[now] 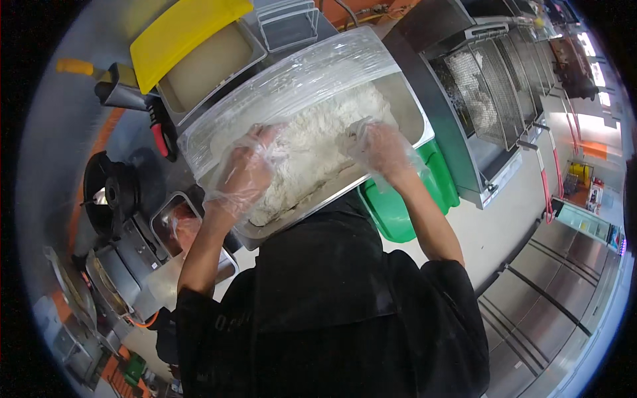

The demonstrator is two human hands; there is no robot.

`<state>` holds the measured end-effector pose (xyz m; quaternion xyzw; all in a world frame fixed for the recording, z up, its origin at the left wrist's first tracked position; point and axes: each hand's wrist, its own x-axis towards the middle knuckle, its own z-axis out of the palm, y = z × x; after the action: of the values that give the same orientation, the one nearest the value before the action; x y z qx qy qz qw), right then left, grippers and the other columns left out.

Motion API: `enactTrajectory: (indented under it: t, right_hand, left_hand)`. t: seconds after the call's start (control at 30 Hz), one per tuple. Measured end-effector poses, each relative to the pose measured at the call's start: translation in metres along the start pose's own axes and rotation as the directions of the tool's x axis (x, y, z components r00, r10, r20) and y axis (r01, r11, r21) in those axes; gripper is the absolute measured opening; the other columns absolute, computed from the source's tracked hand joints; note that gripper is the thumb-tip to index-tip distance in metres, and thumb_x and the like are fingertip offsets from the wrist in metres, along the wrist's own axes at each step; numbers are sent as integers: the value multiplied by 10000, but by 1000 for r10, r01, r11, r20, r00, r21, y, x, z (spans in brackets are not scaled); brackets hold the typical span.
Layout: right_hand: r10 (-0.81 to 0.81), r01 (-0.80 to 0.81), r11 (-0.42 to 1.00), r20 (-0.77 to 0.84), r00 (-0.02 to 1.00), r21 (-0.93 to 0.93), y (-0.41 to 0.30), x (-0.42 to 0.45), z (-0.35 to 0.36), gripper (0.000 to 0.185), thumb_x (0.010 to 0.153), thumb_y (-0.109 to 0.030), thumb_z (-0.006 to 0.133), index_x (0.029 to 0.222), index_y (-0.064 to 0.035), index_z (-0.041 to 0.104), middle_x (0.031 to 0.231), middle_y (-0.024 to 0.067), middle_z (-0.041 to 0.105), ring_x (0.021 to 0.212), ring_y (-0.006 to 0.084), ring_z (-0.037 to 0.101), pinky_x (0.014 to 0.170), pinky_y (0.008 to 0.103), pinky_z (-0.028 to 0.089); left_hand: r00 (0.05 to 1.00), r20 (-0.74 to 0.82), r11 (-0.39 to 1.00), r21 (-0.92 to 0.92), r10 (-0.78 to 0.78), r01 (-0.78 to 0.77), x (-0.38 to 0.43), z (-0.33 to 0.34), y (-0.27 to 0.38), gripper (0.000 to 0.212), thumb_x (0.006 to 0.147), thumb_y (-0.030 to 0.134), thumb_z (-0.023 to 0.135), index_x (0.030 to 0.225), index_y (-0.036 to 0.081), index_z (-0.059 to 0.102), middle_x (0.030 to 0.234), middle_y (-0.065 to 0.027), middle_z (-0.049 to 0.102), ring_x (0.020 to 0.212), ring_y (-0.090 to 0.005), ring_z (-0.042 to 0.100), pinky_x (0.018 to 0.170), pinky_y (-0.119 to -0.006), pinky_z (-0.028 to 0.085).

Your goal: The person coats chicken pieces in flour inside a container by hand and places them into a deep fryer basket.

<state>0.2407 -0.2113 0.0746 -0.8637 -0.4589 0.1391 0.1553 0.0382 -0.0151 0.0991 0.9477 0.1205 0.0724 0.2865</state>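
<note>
A long metal pan (408, 107) in front of me holds a heap of white flour-like powder (318, 134). Clear plastic film (308, 74) covers the pan's far side. In a loose clear plastic glove, my left hand (251, 161) is at the pan's left part, its fingertips at the powder. My right hand (380, 147), gloved the same way, is over the right part with its fingers curled down by the powder. Whether either hand grips anything cannot be told, as the glove folds and powder hide the fingertips.
Behind the pan stands a tray of pale liquid (206, 67) under a yellow lid (184, 37). A fryer with wire baskets (490, 92) is at the right. A green bin (398, 214) sits below the pan's right end. A metal container with raw meat (184, 226) stands at the left.
</note>
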Motion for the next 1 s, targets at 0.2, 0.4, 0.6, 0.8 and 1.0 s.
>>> enactTrajectory:
  t: [0.2, 0.4, 0.6, 0.8, 1.0]
  right_hand:
    - [-135, 130, 990, -91, 987, -57, 23, 1, 19, 281, 788, -268, 568, 731, -10, 665, 734, 226, 651, 727, 375, 654, 730, 457, 524]
    - [-135, 135, 990, 4, 991, -35, 26, -19, 22, 192, 769, -176, 579, 861, -25, 651, 842, 197, 662, 861, 366, 643, 804, 437, 508]
    - [-32, 11, 980, 105, 994, 199, 14, 7, 30, 231, 770, -192, 590, 903, -17, 662, 879, 205, 662, 910, 386, 631, 837, 443, 491]
    - [159, -195, 907, 124, 979, 374, 3, 19, 0, 382, 719, -341, 630, 869, 10, 644, 855, 260, 652, 813, 378, 642, 728, 448, 484]
    - [198, -236, 919, 146, 969, 317, 21, 20, -4, 375, 724, -330, 610, 915, -11, 659, 874, 245, 659, 835, 369, 649, 751, 427, 493]
  left_hand:
    - [997, 63, 809, -583, -47, 75, 38, 60, -16, 513, 870, 196, 618, 1358, 136, 474, 1216, -202, 556, 1134, -398, 538, 959, -436, 449]
    - [986, 160, 907, -419, 40, 31, 69, 47, 14, 538, 848, 118, 636, 1362, 123, 477, 1315, -144, 507, 1235, -322, 482, 986, -403, 448]
    - [989, 97, 933, -354, 109, -68, 87, 57, 43, 575, 814, 6, 645, 1355, 107, 477, 1328, -155, 496, 1227, -318, 494, 1016, -375, 433]
    - [997, 56, 795, -606, 49, -5, 71, 57, 8, 634, 841, 14, 620, 1425, 77, 381, 1417, -159, 431, 1302, -263, 426, 1100, -358, 345]
    - [995, 27, 790, -606, -97, 93, -37, 47, -52, 642, 855, 8, 598, 1441, 25, 335, 1432, -190, 425, 1306, -301, 422, 1092, -398, 337]
